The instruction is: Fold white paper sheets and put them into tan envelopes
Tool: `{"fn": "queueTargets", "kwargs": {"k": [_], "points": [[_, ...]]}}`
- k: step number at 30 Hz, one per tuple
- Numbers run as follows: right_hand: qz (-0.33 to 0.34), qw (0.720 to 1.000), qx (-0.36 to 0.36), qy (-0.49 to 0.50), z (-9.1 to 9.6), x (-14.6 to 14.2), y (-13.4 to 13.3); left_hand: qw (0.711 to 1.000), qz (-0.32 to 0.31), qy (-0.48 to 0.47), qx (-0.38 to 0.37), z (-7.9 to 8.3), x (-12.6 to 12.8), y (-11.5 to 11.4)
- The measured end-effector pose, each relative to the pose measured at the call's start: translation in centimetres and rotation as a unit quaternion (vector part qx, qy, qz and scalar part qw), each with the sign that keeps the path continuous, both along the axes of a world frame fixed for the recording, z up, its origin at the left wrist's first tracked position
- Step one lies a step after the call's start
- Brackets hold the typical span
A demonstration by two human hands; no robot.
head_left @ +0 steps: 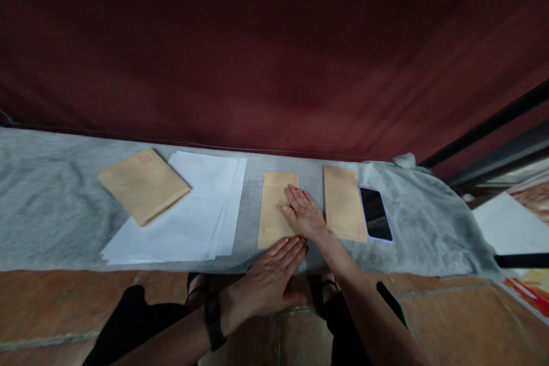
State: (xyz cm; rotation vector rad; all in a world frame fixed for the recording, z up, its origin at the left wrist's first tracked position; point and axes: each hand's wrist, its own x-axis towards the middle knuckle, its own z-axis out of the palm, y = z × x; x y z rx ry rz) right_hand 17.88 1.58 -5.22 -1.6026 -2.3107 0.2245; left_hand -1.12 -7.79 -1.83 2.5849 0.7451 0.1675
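The left hand (pixel 274 271) and right hand (pixel 305 214) rest outstretched, empty fingers on the flat, rectangular tan-paper envelope (pixel 271 206); uneven pressure could crease or skew it.

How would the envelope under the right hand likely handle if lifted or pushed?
The envelope looks thin and flat beneath the right hand, so it is probably light and would likely bend if lifted by one corner. It lies on grey cloth, which is creased in places, so a push might drag some cloth along.
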Motion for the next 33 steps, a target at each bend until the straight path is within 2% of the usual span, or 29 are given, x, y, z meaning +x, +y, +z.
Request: {"fn": "queueTargets", "kwargs": {"k": [5,10,13,15,18,21,23,26,30,33], "points": [[-0.035,0.999,0.006,-0.006,-0.4,-0.2,1.4,0.999,0.004,-0.036,-0.003,0.2,-0.3,-0.7],[-0.034,0.999,-0.01,-0.027,0.0,-0.1,1.6,0.999,-0.022,-0.036,0.005,0.0,-0.7,-0.8],[0.027,0.999,-0.034,-0.023,0.9,-0.4,0.4,0.999,-0.025,-0.041,0.01,-0.4,-0.9,-0.7],[0.102,0.993,-0.063,-0.008,1.7,-0.8,-1.0,0.999,-0.023,-0.045,0.009,-0.6,-0.9,-0.8],[0.218,0.969,-0.112,0.024,2.7,-1.6,-3.4,0.999,-0.014,-0.043,0.0,-0.9,-0.9,-0.9],[0.254,0.956,-0.139,0.043,3.3,-2.0,-4.7,0.999,0.001,-0.043,-0.002,-1.0,-0.8,-1.1],[0.242,0.957,-0.154,0.037,3.3,-1.9,-4.5,0.999,0.0,-0.048,0.009,-0.8,-0.7,-1.1],[0.188,0.97,-0.156,0.003,2.9,-1.4,-2.9,0.998,-0.009,-0.053,0.036,-0.4,-0.7,-1.0],[0.089,0.99,-0.107,-0.03,1.6,-0.8,-0.6,0.997,-0.019,-0.049,0.055,0.1,-0.8,-0.8],[0.041,0.996,-0.065,-0.038,0.7,-0.7,0.5,0.997,-0.021,-0.043,0.059,0.2,-0.7,-0.7]]}}
